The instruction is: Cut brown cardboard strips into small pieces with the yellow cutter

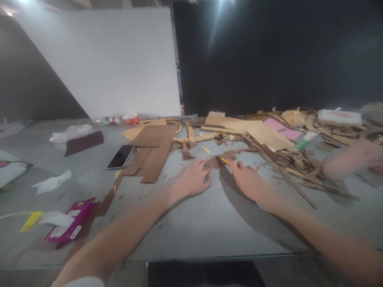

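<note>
Both hands are pressing a small cardboard scrap (216, 161) (light, stiff, probably best pinched at its edges): left hand (194, 180) lying flat beside it, right hand (248, 181) gripping a yellow tool (225, 161).

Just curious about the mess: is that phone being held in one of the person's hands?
No, the phone lies flat on the table, well apart from the left hand and the right hand.
</note>
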Available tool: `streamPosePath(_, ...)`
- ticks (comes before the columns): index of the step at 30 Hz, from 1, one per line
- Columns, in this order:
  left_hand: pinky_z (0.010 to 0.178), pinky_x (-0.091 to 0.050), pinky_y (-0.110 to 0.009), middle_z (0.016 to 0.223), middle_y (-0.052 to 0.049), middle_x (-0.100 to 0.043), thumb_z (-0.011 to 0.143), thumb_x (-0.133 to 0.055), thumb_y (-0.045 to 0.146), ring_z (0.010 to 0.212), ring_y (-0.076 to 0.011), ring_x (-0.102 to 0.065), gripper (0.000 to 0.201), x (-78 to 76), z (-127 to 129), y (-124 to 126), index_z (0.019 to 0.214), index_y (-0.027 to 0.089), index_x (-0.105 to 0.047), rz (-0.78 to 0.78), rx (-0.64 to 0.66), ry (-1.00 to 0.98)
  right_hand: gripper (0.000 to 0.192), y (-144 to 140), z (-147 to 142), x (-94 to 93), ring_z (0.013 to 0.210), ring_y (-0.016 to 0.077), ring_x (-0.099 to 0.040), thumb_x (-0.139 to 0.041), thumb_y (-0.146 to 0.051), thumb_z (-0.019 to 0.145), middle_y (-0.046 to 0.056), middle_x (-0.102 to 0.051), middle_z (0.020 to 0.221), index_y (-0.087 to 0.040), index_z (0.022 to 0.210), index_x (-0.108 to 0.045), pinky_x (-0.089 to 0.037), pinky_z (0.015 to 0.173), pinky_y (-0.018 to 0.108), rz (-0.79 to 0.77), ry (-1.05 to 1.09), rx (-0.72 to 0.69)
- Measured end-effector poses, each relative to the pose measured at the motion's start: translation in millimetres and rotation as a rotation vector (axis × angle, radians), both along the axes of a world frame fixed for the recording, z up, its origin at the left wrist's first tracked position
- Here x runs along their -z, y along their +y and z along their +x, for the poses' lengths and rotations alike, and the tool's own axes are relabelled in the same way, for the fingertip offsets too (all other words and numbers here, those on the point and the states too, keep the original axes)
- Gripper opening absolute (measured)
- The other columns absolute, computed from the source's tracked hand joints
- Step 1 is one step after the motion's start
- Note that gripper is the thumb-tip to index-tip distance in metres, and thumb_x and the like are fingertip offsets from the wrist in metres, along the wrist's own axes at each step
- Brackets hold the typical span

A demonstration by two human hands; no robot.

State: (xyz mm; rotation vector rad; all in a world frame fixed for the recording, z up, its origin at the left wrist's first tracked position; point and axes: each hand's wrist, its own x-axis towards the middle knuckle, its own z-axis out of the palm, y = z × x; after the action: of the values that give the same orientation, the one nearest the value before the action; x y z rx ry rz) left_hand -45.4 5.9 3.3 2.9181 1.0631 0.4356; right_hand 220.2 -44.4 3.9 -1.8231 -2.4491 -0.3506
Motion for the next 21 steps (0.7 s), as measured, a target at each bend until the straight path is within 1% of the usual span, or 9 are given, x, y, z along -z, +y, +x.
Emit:
streamPosePath(2, 0.117, -0.05, -0.049, 0.145, -0.019, -0.064, 0.109, -0.048, 0.035, 0.143, -0.0345, -0.053, 0.049, -0.8, 0, 0, 0.15, 0.015, -0.064, 0.005, -0.006, 0.018, 0.065, -5, -9, 1.1, 0.077, 0.0293, -0.07, -0.035, -0.008, 0.105, 0.02, -0.07, 0.107, -0.018, 0.169, -0.035, -0.042, 0.073, 0.038, -0.037, 0.004, 0.002)
streamPosePath(5, 0.118, -0.05, -0.051, 0.151, -0.02, -0.062, 0.11, -0.046, 0.036, 0.144, -0.0362, -0.052, 0.05, -1.7, 1, 1, 0.151, 0.013, -0.063, 0.007, -0.019, 0.036, 0.056, -10, -17, -0.3, 0.076, 0.031, -0.073, -0.033, -0.024, 0.115, 0.02, -0.073, 0.103, -0.017, 0.17, -0.036, -0.042, 0.068, 0.037, -0.064, 0.015, 0.006)
streamPosePath(7, 0.118, -0.05, -0.052, 0.154, -0.019, -0.061, 0.11, -0.046, 0.037, 0.144, -0.0361, -0.054, 0.05, -2.0, 2, 1, 0.151, 0.014, -0.062, 0.0, -0.017, 0.036, 0.056, -13, -22, -2.5, 0.076, 0.0316, -0.075, -0.033, -0.034, 0.118, 0.02, -0.075, 0.103, -0.017, 0.171, -0.036, -0.043, 0.066, 0.037, -0.078, 0.011, 0.01)
streamPosePath(9, 0.117, -0.051, -0.051, 0.156, -0.018, -0.06, 0.11, -0.046, 0.036, 0.143, -0.0347, -0.056, 0.048, -2.0, 2, 1, 0.151, 0.016, -0.061, 0.002, -0.007, 0.029, 0.058, -17, -28, -5.3, 0.077, 0.0313, -0.076, -0.033, -0.039, 0.119, 0.019, -0.075, 0.106, -0.019, 0.174, -0.033, -0.045, 0.065, 0.037, -0.097, -0.017, 0.004)
streamPosePath(12, 0.118, -0.051, -0.049, 0.155, -0.014, -0.061, 0.111, -0.046, 0.034, 0.14, -0.0322, -0.057, 0.044, -1.1, 2, 3, 0.15, 0.019, -0.061, 0.033, 0.017, 0.012, 0.061, -22, -36, -10.2, 0.084, 0.0313, -0.078, -0.032, -0.042, 0.12, 0.017, -0.075, 0.115, -0.022, 0.177, -0.026, -0.048, 0.066, 0.037, -0.135, -0.083, -0.011)
streamPosePath(14, 0.118, -0.051, -0.048, 0.153, -0.014, -0.063, 0.111, -0.046, 0.032, 0.139, -0.0314, -0.058, 0.043, -0.2, 2, 4, 0.148, 0.019, -0.061, 0.053, 0.035, 0.009, 0.061, -25, -39, -13.3, 0.089, 0.0319, -0.079, -0.032, -0.042, 0.12, 0.017, -0.075, 0.117, -0.022, 0.178, -0.025, -0.05, 0.068, 0.037, -0.163, -0.108, -0.004)
streamPosePath(21, 0.116, -0.051, -0.049, 0.146, -0.017, -0.066, 0.11, -0.047, 0.032, 0.134, -0.0331, -0.06, 0.041, 0.1, 2, 7, 0.143, 0.015, -0.063, 0.083, 0.052, 0.05, 0.061, -24, -40, -17.9, 0.091, 0.0317, -0.079, -0.03, -0.036, 0.12, 0.018, -0.076, 0.119, -0.02, 0.179, -0.021, -0.051, 0.072, 0.037, -0.202, -0.084, -0.009)
